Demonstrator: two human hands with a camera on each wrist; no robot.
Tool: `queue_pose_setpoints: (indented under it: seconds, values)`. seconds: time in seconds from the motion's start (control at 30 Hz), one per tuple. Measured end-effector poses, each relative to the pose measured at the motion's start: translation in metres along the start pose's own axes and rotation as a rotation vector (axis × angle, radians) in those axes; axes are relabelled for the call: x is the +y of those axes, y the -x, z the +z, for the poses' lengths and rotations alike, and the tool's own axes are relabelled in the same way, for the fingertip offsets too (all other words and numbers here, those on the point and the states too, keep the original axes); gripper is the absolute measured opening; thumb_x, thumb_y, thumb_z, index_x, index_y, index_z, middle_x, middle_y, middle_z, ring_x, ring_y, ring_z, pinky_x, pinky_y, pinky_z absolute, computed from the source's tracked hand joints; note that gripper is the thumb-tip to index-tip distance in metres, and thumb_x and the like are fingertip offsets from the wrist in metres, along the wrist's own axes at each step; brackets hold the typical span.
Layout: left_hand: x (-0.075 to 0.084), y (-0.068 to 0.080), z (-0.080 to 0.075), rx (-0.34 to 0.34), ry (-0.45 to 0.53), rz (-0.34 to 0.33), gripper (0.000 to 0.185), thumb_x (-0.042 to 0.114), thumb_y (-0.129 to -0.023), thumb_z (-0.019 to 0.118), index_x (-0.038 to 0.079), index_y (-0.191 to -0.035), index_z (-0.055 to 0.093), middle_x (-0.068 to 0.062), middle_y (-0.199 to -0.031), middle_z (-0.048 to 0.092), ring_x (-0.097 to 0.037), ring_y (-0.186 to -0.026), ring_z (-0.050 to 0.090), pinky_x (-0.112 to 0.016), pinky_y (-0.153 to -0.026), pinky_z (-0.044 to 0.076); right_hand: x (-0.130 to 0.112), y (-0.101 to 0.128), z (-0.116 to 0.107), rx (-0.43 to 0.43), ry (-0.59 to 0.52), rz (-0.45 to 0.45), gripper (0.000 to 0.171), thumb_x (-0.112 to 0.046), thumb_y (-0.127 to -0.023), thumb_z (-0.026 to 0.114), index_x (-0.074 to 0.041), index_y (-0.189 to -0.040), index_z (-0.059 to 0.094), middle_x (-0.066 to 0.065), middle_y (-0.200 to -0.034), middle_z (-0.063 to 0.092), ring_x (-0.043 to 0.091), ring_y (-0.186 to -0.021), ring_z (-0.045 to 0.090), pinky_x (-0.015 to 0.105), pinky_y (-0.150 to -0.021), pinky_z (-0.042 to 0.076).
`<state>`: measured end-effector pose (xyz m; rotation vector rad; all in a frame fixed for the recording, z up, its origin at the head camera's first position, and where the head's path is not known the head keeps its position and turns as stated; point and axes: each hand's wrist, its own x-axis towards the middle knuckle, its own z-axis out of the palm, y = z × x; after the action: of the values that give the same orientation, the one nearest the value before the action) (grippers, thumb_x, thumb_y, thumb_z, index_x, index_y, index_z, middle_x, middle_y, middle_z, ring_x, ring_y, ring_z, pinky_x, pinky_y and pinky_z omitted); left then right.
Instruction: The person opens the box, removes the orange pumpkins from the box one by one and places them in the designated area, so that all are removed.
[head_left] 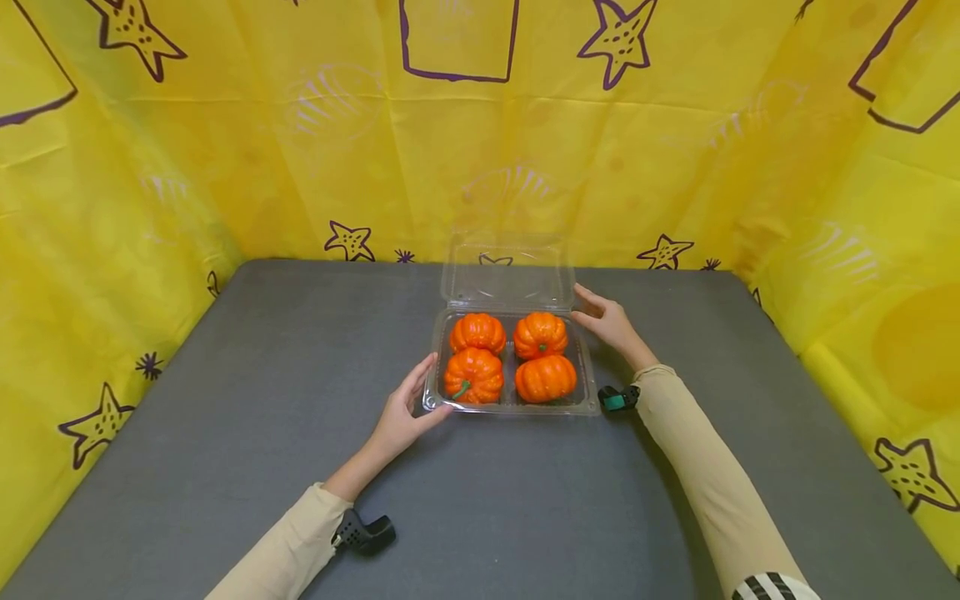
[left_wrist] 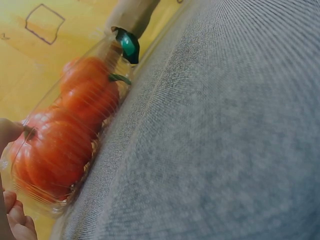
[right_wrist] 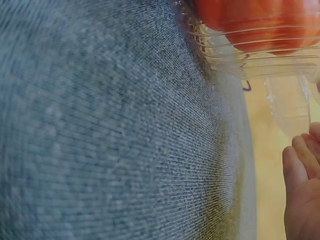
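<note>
Head view: both hands apart, fingers straight, left hand (head_left: 403, 413) and right hand (head_left: 609, 321) flanking clamshell box (head_left: 587, 379).

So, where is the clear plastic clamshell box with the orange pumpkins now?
In the head view the clear plastic clamshell box sits mid-table on the grey table, lid open, between the left hand and the right hand.

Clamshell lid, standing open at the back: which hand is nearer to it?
Right. The right hand touches the lid at its right edge; the left hand rests at the tray's front-left corner.
</note>
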<state>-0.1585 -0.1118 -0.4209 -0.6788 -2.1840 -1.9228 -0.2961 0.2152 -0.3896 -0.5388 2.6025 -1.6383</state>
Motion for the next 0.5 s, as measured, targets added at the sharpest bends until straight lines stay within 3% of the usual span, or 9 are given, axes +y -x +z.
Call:
queue_pose_setpoints:
  seconds: [0.17,0.4,0.5]
  values:
    - [0.0004,0.0003,-0.0003,-0.001,-0.017,-0.006,0.07,-0.016,-0.071,0.065,-0.017,-0.13,0.027,-0.03,-0.135,0.028,-0.036,-0.125,0.026,-0.041,-0.099,0.023,-0.001,0.0003,-0.0004,-0.016,0.024,0.026,0.052,-0.008,-0.088,0.055,0.008,-0.133,0.034,0.021,-0.138,0.03,0.038,-0.121,0.034,0.044,-0.097,0.029]
    - [-0.002,-0.0006,-0.0013,0.016,-0.058,0.003,0.072,-0.015,-0.068,0.069,-0.016,-0.129,0.032,-0.028,-0.133,0.034,-0.036,-0.123,0.03,-0.027,-0.098,0.028,-0.0058,0.0035,0.0008,-0.011,0.077,0.054,0.049,-0.009,-0.09,0.052,0.007,-0.133,0.035,0.023,-0.135,0.034,0.036,-0.122,0.033,0.046,-0.098,0.028]
    - [-0.0024,-0.0005,-0.0016,0.014,-0.062,-0.008,0.072,-0.014,-0.068,0.069,-0.015,-0.129,0.032,-0.028,-0.133,0.033,-0.036,-0.124,0.03,-0.028,-0.098,0.028,-0.0071,0.0053,0.0016,-0.01,0.08,0.065,0.048,-0.01,-0.09,0.052,0.006,-0.132,0.037,0.023,-0.134,0.036,0.036,-0.122,0.032,0.046,-0.098,0.027]
